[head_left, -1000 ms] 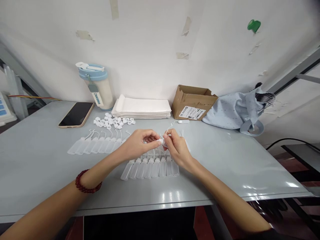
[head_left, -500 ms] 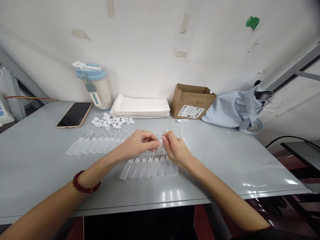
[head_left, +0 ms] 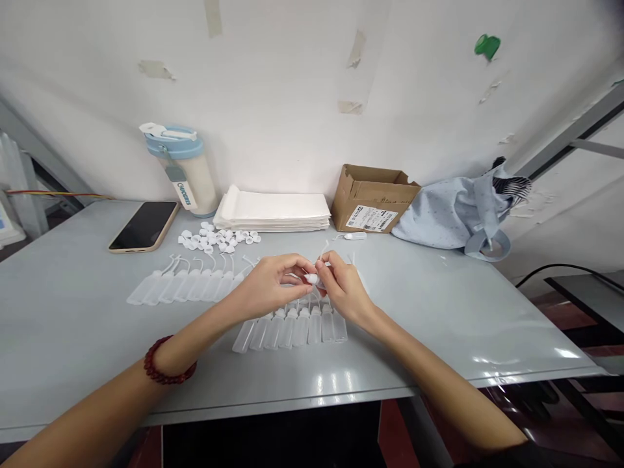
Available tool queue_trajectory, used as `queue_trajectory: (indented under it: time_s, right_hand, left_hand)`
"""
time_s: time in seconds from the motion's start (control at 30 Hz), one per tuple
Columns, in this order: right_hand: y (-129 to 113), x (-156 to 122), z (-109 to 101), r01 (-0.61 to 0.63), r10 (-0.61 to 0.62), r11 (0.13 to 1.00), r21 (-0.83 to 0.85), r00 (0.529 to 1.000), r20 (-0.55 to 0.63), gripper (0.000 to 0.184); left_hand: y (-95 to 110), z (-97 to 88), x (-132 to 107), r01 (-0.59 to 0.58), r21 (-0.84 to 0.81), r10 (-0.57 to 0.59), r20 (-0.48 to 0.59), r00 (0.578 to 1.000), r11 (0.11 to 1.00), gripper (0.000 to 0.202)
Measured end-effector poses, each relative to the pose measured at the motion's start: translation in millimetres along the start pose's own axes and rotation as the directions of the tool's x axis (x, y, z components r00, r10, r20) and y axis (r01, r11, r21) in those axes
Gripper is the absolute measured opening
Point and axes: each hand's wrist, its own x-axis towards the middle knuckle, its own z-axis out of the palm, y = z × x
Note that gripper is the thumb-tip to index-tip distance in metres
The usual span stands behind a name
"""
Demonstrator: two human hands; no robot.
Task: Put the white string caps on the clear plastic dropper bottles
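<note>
Between my two hands, above the table's middle, is a small white bottle cap (head_left: 312,279). My left hand (head_left: 275,284) curves around it from the left, thumb and fingertips at its sides. Closed from the right, my right hand (head_left: 345,287) grips the squeeze bottle under that cap; the fingers hide most of its body. A thin white strap (head_left: 325,247) sticks up above the right fingertips. Below my hands lies a row of translucent squeeze bottles (head_left: 291,329) with strapped tops. Another row of such bottles (head_left: 188,286) lies to the left, its right end behind my left hand.
Loose white caps (head_left: 227,242) lie in a pile behind the left row. Along the wall stand a tumbler (head_left: 195,182), stacked white packets (head_left: 273,211), a cardboard box (head_left: 373,195) and a blue cloth bag (head_left: 443,211). A phone (head_left: 145,226) and a single capped bottle (head_left: 355,236) also lie there.
My left fingers have opened a little from a tight pinch, and the white cap now shows between my hands. The strap stands higher above my right fingers.
</note>
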Motion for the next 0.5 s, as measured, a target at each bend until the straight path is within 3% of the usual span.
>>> queue_trajectory:
  time_s: [0.17,0.23,0.37,0.5]
  right_hand:
    - [-0.4,-1.2,0.0,0.058,-0.063,0.996,-0.070,0.996,-0.064,0.015]
    - [0.0,-1.6,1.0,0.092,-0.100,0.990,-0.107,0.992,-0.074,0.014]
    - [1.8,-2.5,3.3,0.137,-0.148,0.977,-0.165,0.988,-0.053,0.011]
    - [2.1,-3.2,4.4,0.132,-0.140,0.978,-0.163,0.989,-0.042,0.011]
  left_hand:
    - [4.5,0.4,2.1,0.174,-0.106,-0.181,-0.056,0.982,0.979,0.026]
    - [4.8,0.8,3.2,0.246,-0.119,-0.251,-0.030,0.967,0.962,0.031]
    - [6.2,-0.4,2.7,0.246,-0.081,-0.244,0.033,0.969,0.966,0.037]
    - [7.1,-1.0,-0.5,0.203,-0.054,-0.201,0.041,0.979,0.978,0.022]
